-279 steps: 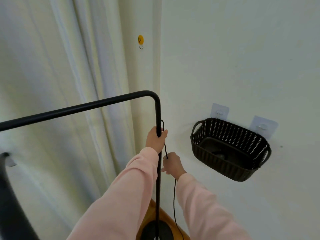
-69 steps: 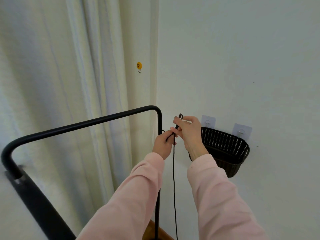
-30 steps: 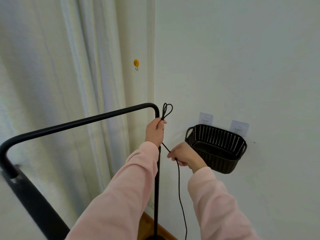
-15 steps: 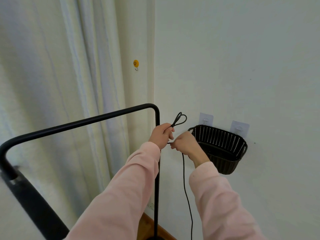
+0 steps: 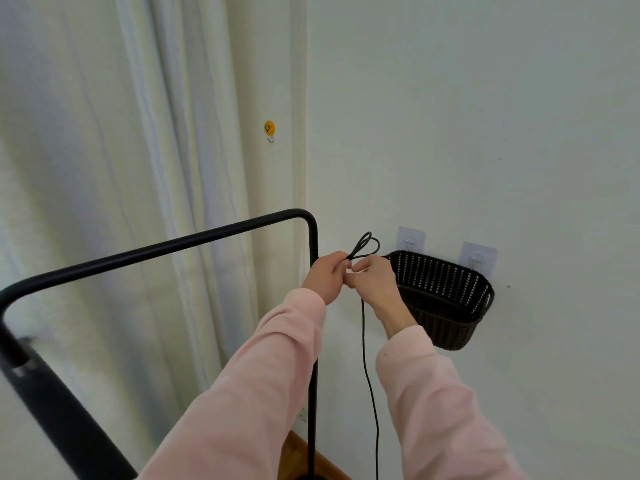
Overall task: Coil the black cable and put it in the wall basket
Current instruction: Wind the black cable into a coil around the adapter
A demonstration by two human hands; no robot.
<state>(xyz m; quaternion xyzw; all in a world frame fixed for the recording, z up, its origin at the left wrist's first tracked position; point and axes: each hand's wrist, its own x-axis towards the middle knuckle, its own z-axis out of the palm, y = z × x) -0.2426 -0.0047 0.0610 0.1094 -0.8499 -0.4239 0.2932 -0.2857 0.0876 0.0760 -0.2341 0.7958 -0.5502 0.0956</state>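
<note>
The left hand [image 5: 327, 277] pinches small loops of the black cable [image 5: 363, 323], which stick up above its fingers. The right hand [image 5: 373, 279] pinches the long part hanging below. A loose pinch could let the loops fall open. The tail could catch on the rack pole [image 5: 313, 375], just left of the fingers. The wall basket [image 5: 445, 284], just right, has open room above.

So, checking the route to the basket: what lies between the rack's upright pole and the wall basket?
In the head view, the left hand and right hand fill that gap, together holding the black cable in small loops; nothing else.
</note>
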